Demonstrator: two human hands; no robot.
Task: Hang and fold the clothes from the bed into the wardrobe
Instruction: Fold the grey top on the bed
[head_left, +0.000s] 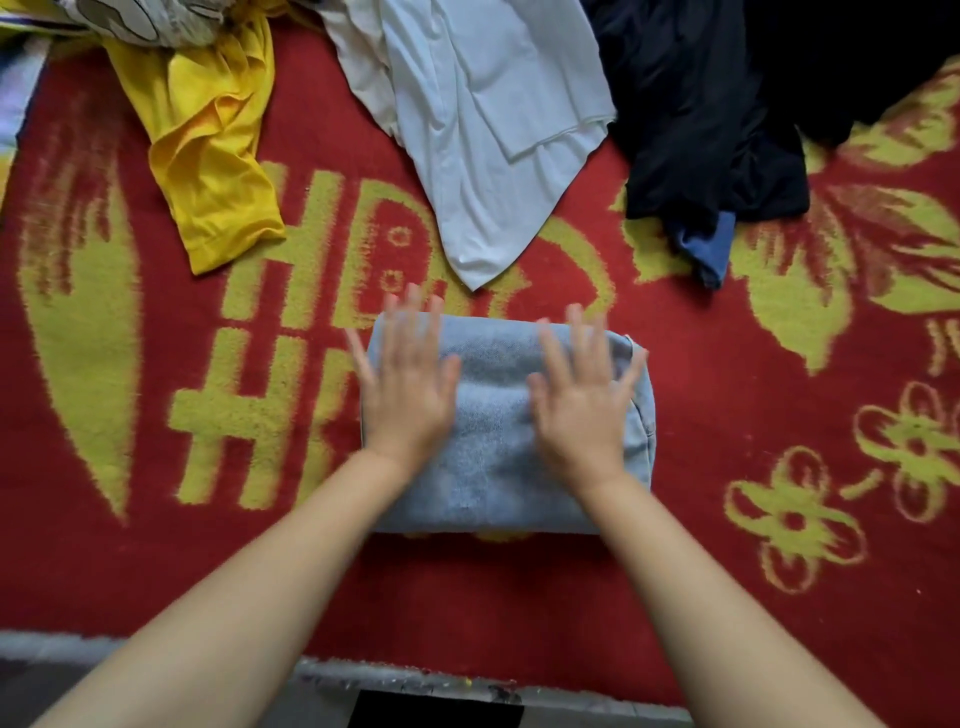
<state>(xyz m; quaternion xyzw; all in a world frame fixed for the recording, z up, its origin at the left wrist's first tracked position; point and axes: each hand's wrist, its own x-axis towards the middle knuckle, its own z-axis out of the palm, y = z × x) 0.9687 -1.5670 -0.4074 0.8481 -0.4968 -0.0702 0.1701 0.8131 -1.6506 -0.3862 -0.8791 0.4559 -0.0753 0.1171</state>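
A folded pale blue denim garment lies in a neat rectangle on the red and yellow blanket, near the bed's front edge. My left hand rests flat on its left half, fingers spread and straight. On its right half lies my right hand, also flat with the fingers spread. Both hands are blurred. Neither hand grips the cloth.
Unfolded clothes lie further back on the bed: a yellow shirt at the left, a white garment in the middle, a black garment with a blue piece under it at the right. A patterned cloth sits at top left.
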